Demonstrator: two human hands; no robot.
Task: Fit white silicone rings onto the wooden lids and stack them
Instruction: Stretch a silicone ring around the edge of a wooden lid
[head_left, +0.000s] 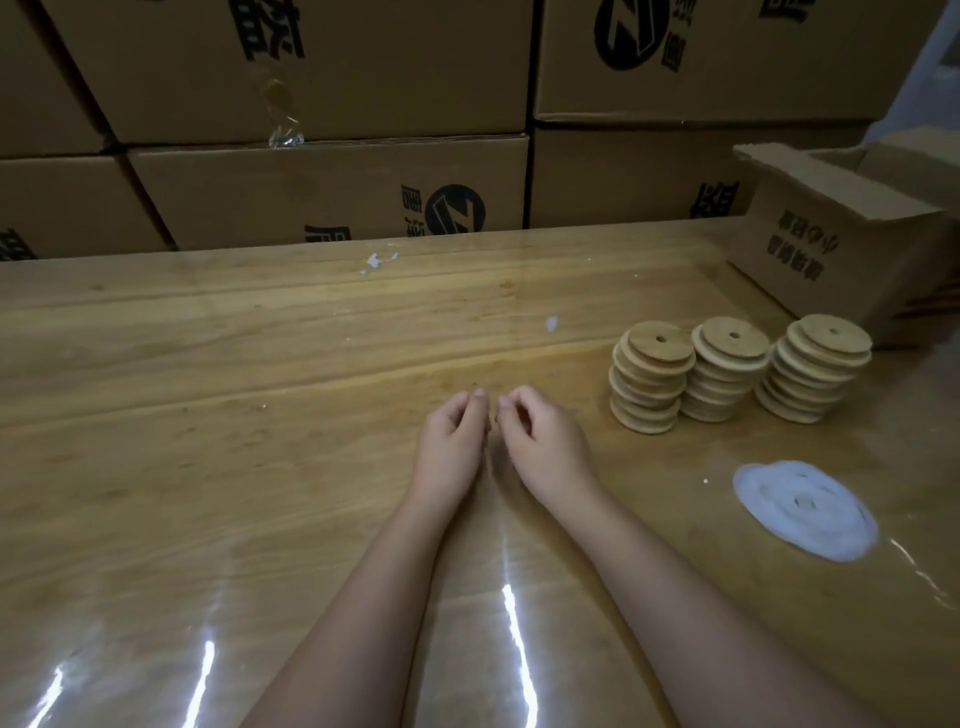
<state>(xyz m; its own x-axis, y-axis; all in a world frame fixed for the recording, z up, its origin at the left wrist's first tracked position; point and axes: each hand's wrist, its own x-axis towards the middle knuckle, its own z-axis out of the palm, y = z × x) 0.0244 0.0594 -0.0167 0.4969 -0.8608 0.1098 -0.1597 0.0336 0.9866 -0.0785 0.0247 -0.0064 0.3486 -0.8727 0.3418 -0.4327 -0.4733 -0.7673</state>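
Note:
Three stacks of round wooden lids, each lid with a small centre hole, stand at the right of the table: the left stack (652, 376), the middle stack (724, 366) and the right stack (813, 366). A flat pile of white silicone rings (805, 509) lies nearer, at the right. My left hand (454, 439) and my right hand (540, 439) rest side by side on the table's middle, left of the stacks. Their fingers are loosely curled and hold nothing.
The wooden table (234, 415) has a glossy clear cover with small white scraps (376, 261) near its far edge. An open cardboard box (852, 234) sits at the back right. Large stacked cartons (322, 182) form a wall behind the table.

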